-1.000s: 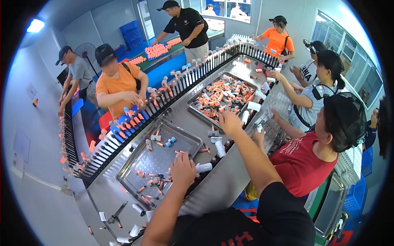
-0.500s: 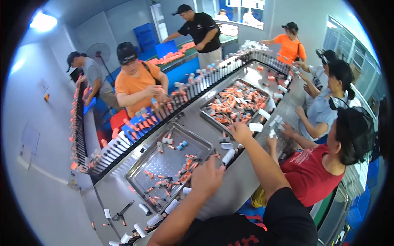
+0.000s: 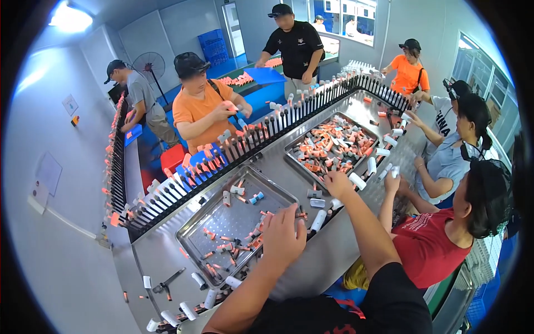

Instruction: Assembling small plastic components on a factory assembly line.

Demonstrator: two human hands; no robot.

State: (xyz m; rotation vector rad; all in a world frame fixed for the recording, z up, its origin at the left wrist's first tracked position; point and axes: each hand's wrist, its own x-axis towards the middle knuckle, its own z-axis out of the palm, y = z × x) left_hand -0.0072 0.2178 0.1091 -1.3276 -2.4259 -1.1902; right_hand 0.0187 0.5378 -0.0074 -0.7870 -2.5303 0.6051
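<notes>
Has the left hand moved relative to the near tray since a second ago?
Yes. The left hand was just short of the near tray's front rim; now it lies over the tray's near right corner, among the small parts there.

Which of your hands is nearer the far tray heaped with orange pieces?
Right. The right hand is at the near edge of the far tray; the left hand rests over the nearer tray, farther away.

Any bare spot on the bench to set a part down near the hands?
Bare steel between the near tray and the peg rack, and left of that tray. Crowded: far tray full of orange parts, near edge lined with white tubes by both hands.
</notes>
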